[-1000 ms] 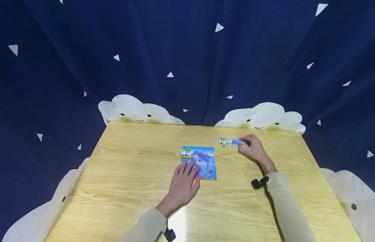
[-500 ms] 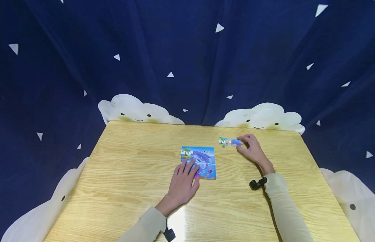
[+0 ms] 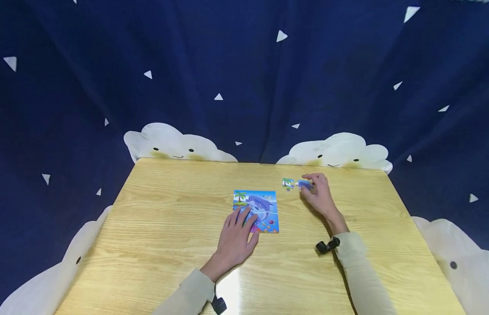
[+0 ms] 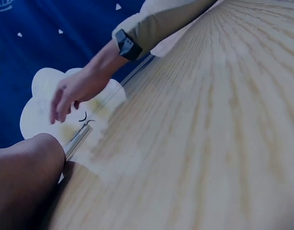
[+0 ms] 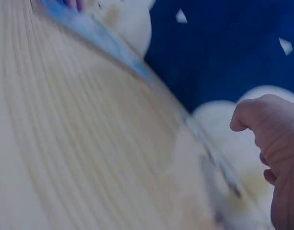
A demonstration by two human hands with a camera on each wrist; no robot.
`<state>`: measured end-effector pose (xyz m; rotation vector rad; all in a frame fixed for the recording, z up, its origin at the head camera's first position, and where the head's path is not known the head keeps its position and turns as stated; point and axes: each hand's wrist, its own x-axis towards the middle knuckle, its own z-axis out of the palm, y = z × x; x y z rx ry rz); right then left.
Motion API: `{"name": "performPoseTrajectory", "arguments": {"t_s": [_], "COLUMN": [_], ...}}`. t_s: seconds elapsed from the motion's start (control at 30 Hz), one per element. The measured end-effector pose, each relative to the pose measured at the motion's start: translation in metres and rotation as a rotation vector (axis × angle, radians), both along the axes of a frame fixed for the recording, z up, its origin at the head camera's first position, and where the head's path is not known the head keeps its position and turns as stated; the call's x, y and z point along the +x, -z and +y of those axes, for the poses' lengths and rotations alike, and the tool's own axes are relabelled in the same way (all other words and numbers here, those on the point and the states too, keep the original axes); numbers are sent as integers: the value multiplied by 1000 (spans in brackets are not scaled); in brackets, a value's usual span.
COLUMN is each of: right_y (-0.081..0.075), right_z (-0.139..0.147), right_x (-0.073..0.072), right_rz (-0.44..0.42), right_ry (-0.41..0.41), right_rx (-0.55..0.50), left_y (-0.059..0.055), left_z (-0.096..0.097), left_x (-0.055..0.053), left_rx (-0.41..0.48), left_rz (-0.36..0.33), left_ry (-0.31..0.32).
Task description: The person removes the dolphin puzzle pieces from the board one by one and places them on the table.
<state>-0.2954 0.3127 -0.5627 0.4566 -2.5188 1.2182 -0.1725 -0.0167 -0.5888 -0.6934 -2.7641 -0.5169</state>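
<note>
A square dolphin picture board (image 3: 269, 225) lies on the table. My left hand (image 3: 234, 240) rests on its lower left part, fingers spread and nearly straight. Farther back on the right lie small jigsaw pieces: one with a palm tree (image 3: 287, 182) and, beside it, a blue dolphin piece (image 3: 304, 184). My right hand (image 3: 321, 197) hovers over the dolphin piece, thumb and forefinger apart and partly covering it. Seen in the right wrist view, the right hand (image 5: 281, 143) is raised off the tabletop, with nothing visible in the fingers.
The wooden table (image 3: 169, 227) carries the board and pieces. Its back edge meets a dark blue curtain (image 3: 244, 65) printed with white triangles and clouds. Black wrist cameras sit at both cuffs, such as the right wrist camera (image 3: 327, 246).
My right hand has shifted slightly left, from the dolphin piece's right edge to above it. The left hand stays on the board. The head view has turned a little.
</note>
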Motion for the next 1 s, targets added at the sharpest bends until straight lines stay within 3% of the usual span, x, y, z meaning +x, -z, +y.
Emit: {"name": "performPoseTrajectory", "arguments": {"t_s": [0.13,0.3,0.43,0.57,0.77,1.0], "right_y": [-9,-6,-5,-6,0,1], "right_z": [-33,-67,-81,-88,-90,-87], "right_x": [4,14,17,18,15,11], "right_rz": [13,-72,-115,-118,-131,-159], "right_ry": [-127,-257,-255,-247,-238,-250], "right_rx": [50,201,288,308,311,271], "left_y": [0,-1,-2,-1,0,-1], "left_z": [-1,-1,-2,-4,-1,8], "left_x": [-1,-1,-1,1,1,2], "left_rx": [11,-21,-50,-59,-13,-7], "left_rz": [-22,-78,-94,-84,-38,-64], "left_ry": [1,-3,-2,0,-4,-18]}}
